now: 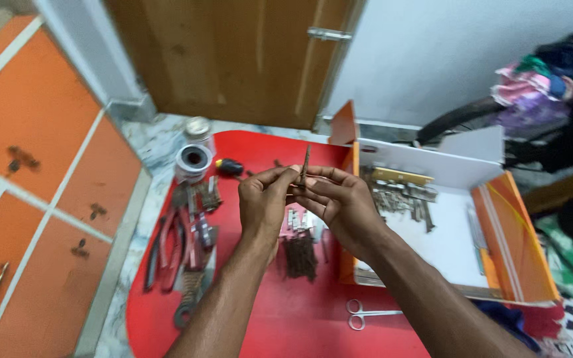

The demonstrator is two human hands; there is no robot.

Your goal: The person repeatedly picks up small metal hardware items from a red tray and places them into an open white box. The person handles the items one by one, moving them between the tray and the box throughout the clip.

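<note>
Head view: an open orange-and-white cardboard box (459, 219) sits at three o'clock on a red table (286, 325), its white floor strewn with small grey metal pieces (402, 199) and one brass-coloured bar (402, 176). At ten o'clock stand a grey tape roll (193, 161) and, just behind it, a small lidded jar (199, 129). Red-handled pliers (172, 245) lie at nine o'clock beside other tools; silver scissors (366, 315) lie at six o'clock. Above the table's centre, the left hand (263, 199) and right hand (339, 202) meet, fingertips of both pinched on a thin, dark, rusty metal strip (306, 164). It stands nearly upright, its top poking toward twelve o'clock above the fingers. Directly below the hands, a bundle of similar dark strips (300, 255) rests on the table, with pale metal pieces (298, 220) just behind it.
</note>
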